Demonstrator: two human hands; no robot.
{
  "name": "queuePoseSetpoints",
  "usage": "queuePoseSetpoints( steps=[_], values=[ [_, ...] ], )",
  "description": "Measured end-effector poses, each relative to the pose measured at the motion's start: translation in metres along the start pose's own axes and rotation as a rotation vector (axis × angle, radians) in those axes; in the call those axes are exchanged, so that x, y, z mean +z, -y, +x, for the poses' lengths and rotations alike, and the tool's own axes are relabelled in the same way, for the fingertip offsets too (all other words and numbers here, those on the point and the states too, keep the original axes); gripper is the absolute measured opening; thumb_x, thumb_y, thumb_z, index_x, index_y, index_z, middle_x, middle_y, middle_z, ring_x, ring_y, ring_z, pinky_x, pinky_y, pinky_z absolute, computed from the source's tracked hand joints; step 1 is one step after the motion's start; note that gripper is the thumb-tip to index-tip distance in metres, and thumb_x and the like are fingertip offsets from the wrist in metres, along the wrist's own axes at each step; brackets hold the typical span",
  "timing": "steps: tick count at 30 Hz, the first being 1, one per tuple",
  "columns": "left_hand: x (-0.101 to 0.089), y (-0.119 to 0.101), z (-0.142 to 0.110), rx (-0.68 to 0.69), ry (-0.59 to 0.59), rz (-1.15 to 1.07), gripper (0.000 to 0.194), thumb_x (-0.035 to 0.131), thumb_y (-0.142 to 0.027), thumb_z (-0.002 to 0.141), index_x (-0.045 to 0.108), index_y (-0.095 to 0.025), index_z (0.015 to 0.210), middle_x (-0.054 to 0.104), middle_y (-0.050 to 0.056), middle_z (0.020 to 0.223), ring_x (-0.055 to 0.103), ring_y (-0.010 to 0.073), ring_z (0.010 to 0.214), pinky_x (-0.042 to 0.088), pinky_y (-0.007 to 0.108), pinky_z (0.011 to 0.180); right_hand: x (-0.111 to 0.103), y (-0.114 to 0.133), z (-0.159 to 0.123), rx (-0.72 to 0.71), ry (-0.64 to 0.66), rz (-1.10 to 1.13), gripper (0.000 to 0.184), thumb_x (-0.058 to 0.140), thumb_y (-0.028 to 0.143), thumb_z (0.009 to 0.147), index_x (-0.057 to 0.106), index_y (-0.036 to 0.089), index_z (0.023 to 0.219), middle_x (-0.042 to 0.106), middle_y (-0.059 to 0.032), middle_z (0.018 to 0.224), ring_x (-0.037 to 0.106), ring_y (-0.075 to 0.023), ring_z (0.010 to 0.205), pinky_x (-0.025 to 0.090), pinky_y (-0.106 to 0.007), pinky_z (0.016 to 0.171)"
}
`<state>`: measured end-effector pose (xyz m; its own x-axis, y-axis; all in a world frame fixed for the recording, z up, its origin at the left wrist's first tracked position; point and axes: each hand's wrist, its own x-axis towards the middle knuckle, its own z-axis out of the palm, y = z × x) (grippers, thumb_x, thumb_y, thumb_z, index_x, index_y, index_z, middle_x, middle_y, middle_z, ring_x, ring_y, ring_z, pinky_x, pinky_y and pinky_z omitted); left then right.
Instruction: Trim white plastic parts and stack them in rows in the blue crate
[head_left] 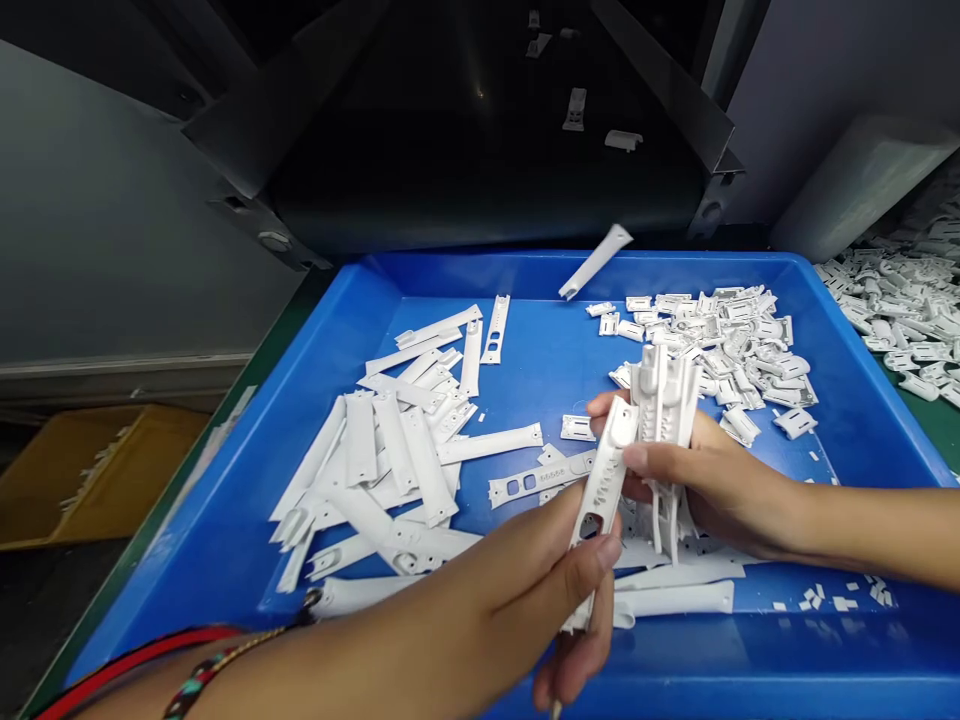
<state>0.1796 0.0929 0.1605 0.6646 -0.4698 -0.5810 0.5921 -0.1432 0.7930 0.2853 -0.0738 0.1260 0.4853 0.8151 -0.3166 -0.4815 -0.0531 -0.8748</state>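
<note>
My left hand is closed round the lower end of a long white plastic strip with small raised details and a rectangular opening. A thin pale tip pokes out below its fingers; what it belongs to is hidden. My right hand grips a bundle of similar white strips, standing roughly upright, and its thumb reaches the left hand's strip. Both hands are above a blue tray. Beneath and to the left lies a heap of loose white strips.
Small white plastic pieces are piled at the tray's back right. A dark conveyor belt ends above the back rim, where one white strip is in mid-air. More parts lie outside on the right; a yellow bin stands low left.
</note>
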Motion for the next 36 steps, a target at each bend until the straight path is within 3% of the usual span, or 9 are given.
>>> queuePoseSetpoints(
  steps=[5, 12, 17, 24, 30, 36],
  values=[
    [-0.002, 0.0, 0.003, -0.006, 0.063, -0.012, 0.042, 0.037, -0.06, 0.097, 0.047, -0.022, 0.081, 0.053, -0.004, 0.068, 0.048, 0.012, 0.06, 0.05, 0.026, 0.073, -0.001, -0.003, 0.001, 0.056, 0.004, 0.035, 0.037, 0.079, 0.038, 0.073, 0.057, 0.02, 0.097, 0.055, 0.0038, 0.071, 0.049, -0.0107, 0.061, 0.042, -0.024, 0.058],
    [0.0, -0.002, 0.003, 0.062, 0.012, 0.076, 0.036, 0.038, -0.057, 0.097, 0.05, -0.023, 0.093, 0.054, -0.004, 0.067, 0.052, 0.0147, 0.064, 0.049, 0.026, 0.07, -0.002, -0.008, 0.001, 0.029, -0.039, -0.034, 0.033, 0.075, 0.046, 0.076, 0.06, 0.016, 0.082, 0.057, 0.0, 0.071, 0.052, -0.0126, 0.063, 0.046, -0.027, 0.061],
    [0.005, -0.004, 0.001, 0.099, 0.023, 0.134, 0.038, 0.034, -0.057, 0.098, 0.048, -0.024, 0.087, 0.057, -0.002, 0.073, 0.054, 0.0152, 0.072, 0.048, 0.027, 0.082, -0.002, -0.006, -0.003, -0.039, -0.073, -0.12, 0.033, 0.075, 0.047, 0.077, 0.064, 0.018, 0.088, 0.063, -0.0018, 0.077, 0.059, -0.0157, 0.071, 0.051, -0.029, 0.069],
    [0.007, -0.003, -0.003, 0.055, -0.002, 0.18, 0.034, 0.035, -0.056, 0.098, 0.047, -0.024, 0.098, 0.061, -0.002, 0.079, 0.057, 0.0156, 0.077, 0.046, 0.029, 0.091, 0.001, 0.001, -0.004, -0.066, -0.073, -0.205, 0.041, 0.076, 0.054, 0.073, 0.066, 0.018, 0.092, 0.065, -0.0042, 0.082, 0.061, -0.0189, 0.077, 0.054, -0.033, 0.072],
    [0.0, -0.002, 0.003, 0.105, 0.121, 0.123, 0.039, 0.032, -0.058, 0.099, 0.048, -0.024, 0.089, 0.06, -0.001, 0.076, 0.058, 0.0159, 0.074, 0.049, 0.029, 0.089, -0.002, 0.002, -0.001, -0.073, 0.023, -0.142, 0.04, 0.073, 0.053, 0.076, 0.064, 0.018, 0.093, 0.062, -0.0021, 0.079, 0.059, -0.0165, 0.073, 0.052, -0.031, 0.071],
    [0.006, -0.005, 0.0, 0.089, 0.034, 0.06, 0.035, 0.036, -0.058, 0.097, 0.045, -0.024, 0.097, 0.058, -0.003, 0.071, 0.055, 0.0162, 0.069, 0.048, 0.031, 0.089, -0.003, 0.001, -0.001, -0.078, 0.071, -0.072, 0.03, 0.071, 0.044, 0.082, 0.064, 0.019, 0.097, 0.063, -0.002, 0.085, 0.059, -0.015, 0.077, 0.051, -0.029, 0.076]
  ],
)
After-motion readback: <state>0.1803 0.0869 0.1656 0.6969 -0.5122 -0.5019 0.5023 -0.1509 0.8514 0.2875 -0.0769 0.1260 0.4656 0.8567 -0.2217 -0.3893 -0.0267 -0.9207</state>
